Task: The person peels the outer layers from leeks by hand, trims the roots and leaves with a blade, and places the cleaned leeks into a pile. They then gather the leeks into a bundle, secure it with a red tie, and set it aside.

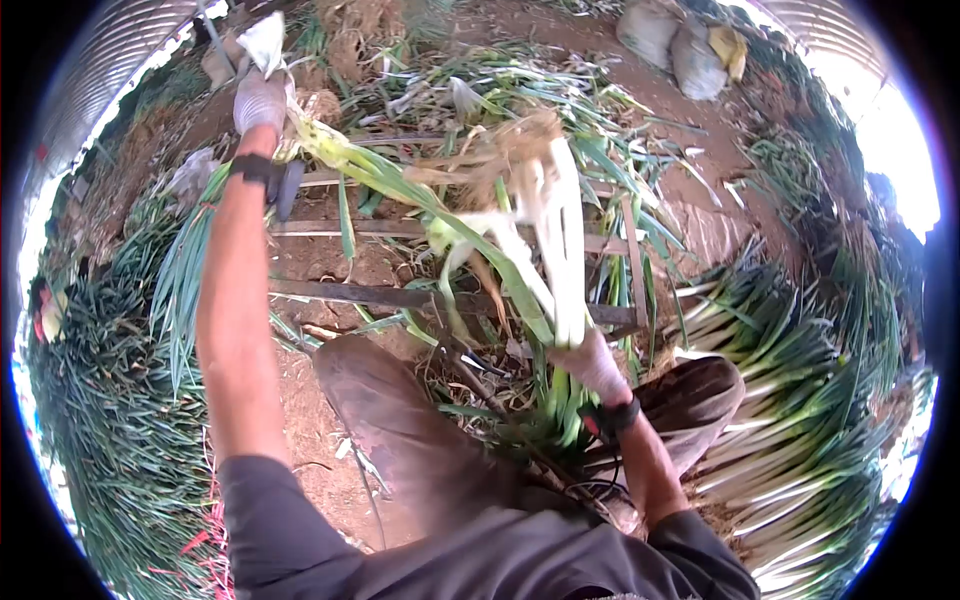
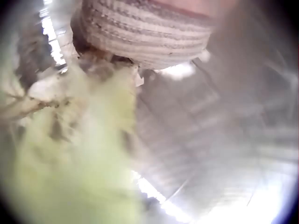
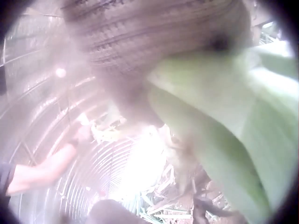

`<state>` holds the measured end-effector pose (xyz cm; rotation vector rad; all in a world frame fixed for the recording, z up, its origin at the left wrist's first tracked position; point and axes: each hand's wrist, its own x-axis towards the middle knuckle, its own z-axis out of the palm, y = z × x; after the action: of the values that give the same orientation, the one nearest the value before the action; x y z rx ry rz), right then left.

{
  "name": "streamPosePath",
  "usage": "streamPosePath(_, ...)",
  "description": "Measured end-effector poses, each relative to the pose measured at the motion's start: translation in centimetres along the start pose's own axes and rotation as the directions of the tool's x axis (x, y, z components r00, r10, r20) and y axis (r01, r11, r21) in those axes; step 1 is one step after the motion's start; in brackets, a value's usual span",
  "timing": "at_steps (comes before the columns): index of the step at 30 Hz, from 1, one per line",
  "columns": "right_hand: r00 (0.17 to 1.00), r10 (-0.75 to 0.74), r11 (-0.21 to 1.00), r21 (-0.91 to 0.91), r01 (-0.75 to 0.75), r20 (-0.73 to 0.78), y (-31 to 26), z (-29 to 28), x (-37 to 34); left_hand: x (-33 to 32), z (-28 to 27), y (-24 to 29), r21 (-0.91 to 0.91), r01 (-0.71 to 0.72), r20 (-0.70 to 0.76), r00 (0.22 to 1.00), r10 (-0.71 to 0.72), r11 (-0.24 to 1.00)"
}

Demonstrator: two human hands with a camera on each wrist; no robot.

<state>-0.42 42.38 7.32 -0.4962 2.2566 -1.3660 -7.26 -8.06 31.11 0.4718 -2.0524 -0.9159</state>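
Note:
The right hand, in a pale knitted glove, grips a bunch of leeks by the green part, white stems and brown roots pointing up. Stretched out to the upper left, the gloved left hand holds the end of a long yellow-green outer leaf that runs down to the bunch. In the left wrist view the left hand is curled above the blurred leaf. Green leaves lie against the right hand in the right wrist view; its fingertips are hidden.
A wooden slatted frame lies on the soil beyond the knees, with leaf scraps behind. Leeks are laid in a row at the right; a large green pile is at the left. Sacks stand at the back right.

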Motion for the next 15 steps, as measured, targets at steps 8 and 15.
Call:
streamPosePath(8, 0.998, 0.066, 0.988, 0.142, -0.064, -0.013, 1.3, -0.6, 2.4, -22.4, 14.8, 0.9, -0.101, -0.364, 0.511, 0.780, 0.362, 0.926)
streamPosePath(15, 1.000, 0.013, 0.994, 0.113, -0.012, -0.011, 1.3, 0.1, 1.1, -24.4, 20.4, 1.9, 0.023, -0.242, 0.631, 0.756, 0.174, 0.970)
